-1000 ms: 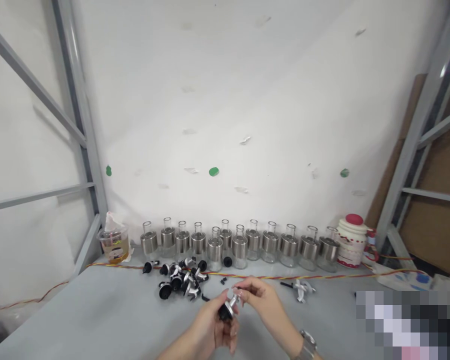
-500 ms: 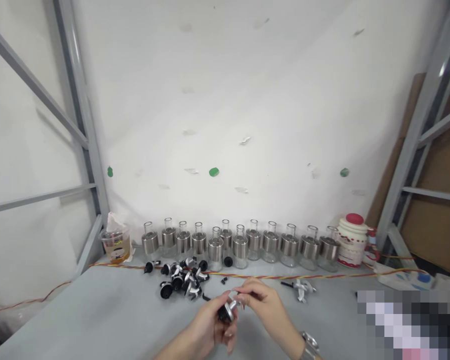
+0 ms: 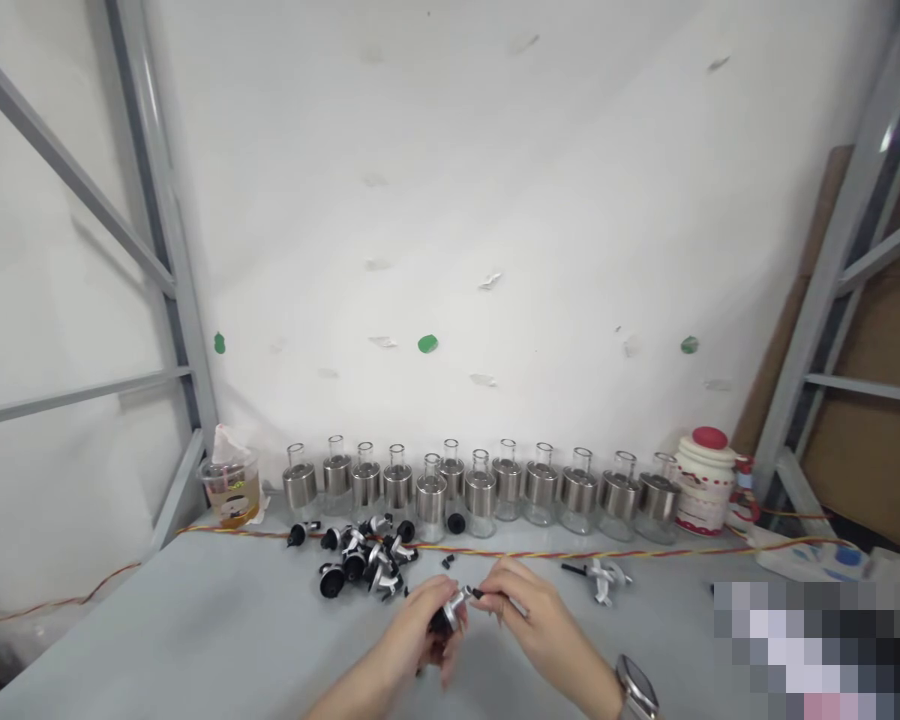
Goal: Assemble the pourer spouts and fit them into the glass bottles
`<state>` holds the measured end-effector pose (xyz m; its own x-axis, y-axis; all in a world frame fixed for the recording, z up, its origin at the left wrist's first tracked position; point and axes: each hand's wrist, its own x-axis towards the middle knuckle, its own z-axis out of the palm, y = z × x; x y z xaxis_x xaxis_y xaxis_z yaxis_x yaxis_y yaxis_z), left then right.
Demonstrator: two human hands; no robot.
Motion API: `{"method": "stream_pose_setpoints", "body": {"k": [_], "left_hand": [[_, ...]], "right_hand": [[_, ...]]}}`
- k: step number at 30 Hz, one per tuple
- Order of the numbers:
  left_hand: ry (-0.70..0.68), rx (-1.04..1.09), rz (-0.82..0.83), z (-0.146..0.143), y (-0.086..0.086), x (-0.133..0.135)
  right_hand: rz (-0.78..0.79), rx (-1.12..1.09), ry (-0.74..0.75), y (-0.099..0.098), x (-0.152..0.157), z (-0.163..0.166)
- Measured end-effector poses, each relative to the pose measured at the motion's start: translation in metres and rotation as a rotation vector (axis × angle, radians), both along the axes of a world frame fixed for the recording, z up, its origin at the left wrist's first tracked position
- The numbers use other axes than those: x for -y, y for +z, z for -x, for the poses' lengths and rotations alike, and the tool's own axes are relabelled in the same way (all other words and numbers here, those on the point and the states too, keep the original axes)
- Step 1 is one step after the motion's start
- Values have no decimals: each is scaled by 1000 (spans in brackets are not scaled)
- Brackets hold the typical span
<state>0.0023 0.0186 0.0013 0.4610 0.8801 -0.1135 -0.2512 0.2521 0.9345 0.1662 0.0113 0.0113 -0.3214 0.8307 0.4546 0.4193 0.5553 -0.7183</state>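
My left hand [image 3: 414, 640] is closed around a black and silver pourer spout [image 3: 448, 612], held just above the grey table [image 3: 195, 640]. My right hand [image 3: 529, 610] pinches a small black piece [image 3: 479, 594] at the tip of that spout. A pile of several similar black and silver spouts [image 3: 360, 558] lies on the table behind my left hand. A row of several glass bottles with steel sleeves [image 3: 480, 490] stands along the white wall.
A plastic cup with amber liquid [image 3: 229, 488] stands at the back left. A white jar with a red lid [image 3: 705, 480] is at the back right. A red and yellow cord [image 3: 645, 552] runs across the table. Loose spout parts [image 3: 604, 578] lie right of my hands.
Both hands have dropped slightly and turned the spout so that it lies more sideways. My right fingers have moved to its tip.
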Motion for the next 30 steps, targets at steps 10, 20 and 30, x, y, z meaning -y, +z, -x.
{"method": "stream_pose_setpoints", "body": {"k": [10, 20, 30], "left_hand": [[-70, -86, -115, 6, 10, 1], [-28, -193, -80, 4, 8, 5], [-27, -150, -93, 1, -2, 5]], "right_hand": [[86, -27, 16, 10, 4, 1], [291, -131, 173, 12, 3, -4], [434, -225, 300, 5, -2, -7]]}}
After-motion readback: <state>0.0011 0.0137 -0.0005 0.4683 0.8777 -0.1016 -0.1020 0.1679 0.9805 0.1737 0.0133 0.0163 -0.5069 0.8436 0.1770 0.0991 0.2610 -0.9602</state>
